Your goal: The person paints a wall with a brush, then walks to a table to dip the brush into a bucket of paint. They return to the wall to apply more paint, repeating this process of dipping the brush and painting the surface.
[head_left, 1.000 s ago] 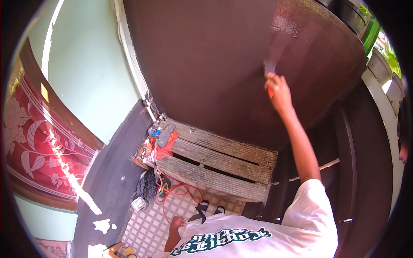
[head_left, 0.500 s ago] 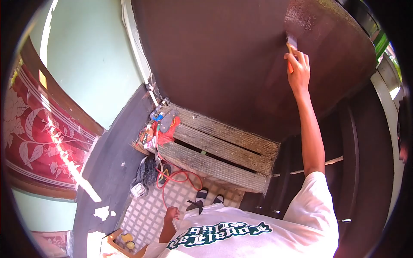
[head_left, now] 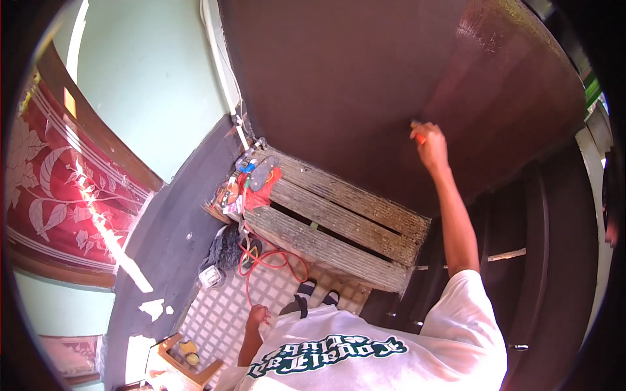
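Note:
My right hand (head_left: 430,144) is closed around a paintbrush (head_left: 420,137) with an orange handle. Its bristle end lies against the dark brown wall (head_left: 326,85), where a smoother, wet-looking streak runs up to the right. My left hand (head_left: 259,314) hangs low by my waist, its fingers curled in; what they hold, if anything, is hidden. A thin red hose (head_left: 287,253) loops over the floor tiles and ends in this view right at that hand.
A slatted wooden bench (head_left: 339,221) stands below the wall, with sandals (head_left: 264,171) and a red cloth or bag (head_left: 261,190) at its left end. A dark cloth bundle (head_left: 225,251) and a small white container (head_left: 210,277) sit on the tiled floor. Dark slats (head_left: 499,247) rise at right.
My right hand has moved down and to the left along the wall with the paintbrush, leaving a darker streak behind. The left hand stays low; the view has shifted slightly.

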Demonstrator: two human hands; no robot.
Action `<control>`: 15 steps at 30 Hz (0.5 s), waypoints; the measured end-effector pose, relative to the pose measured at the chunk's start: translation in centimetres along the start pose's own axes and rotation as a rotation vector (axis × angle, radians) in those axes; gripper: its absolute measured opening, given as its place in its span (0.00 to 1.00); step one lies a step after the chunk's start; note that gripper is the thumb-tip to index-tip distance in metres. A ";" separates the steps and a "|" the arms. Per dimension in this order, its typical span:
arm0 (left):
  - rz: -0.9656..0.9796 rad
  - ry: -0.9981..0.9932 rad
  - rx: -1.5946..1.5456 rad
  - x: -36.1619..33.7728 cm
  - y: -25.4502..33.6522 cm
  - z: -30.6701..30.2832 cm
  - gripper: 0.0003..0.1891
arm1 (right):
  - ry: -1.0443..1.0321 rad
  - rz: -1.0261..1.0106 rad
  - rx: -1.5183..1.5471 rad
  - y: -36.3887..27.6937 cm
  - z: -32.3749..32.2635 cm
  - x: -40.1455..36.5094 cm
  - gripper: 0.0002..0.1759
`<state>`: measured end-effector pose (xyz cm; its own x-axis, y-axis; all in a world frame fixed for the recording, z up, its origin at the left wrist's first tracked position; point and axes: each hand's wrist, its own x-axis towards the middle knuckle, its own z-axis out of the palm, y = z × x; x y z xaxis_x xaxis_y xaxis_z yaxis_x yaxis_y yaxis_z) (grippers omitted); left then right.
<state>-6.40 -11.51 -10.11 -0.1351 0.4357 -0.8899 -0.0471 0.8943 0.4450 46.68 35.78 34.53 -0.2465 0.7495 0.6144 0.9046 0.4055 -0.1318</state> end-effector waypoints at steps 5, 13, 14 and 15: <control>-0.057 0.015 0.002 -0.5 -0.4 -0.5 0.10 | 0.299 -0.082 -0.226 -2.7 -7.7 5.8 0.17; 0.019 -0.017 0.040 0.1 -0.6 1.3 0.10 | 0.345 -0.113 -0.323 -2.5 -6.2 4.5 0.16; 0.030 -0.021 0.048 -0.3 -0.1 1.6 0.10 | 0.305 -0.116 -0.283 -2.9 -4.7 3.1 0.14; 0.031 -0.021 0.048 -0.4 0.0 1.9 0.10 | 0.261 -0.124 -0.217 -3.2 -3.1 1.7 0.14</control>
<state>-4.42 -11.49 -9.90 -0.1152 0.4652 -0.8777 0.0044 0.8838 0.4678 44.48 34.16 38.42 -0.2876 0.5311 0.7971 0.9329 0.3436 0.1077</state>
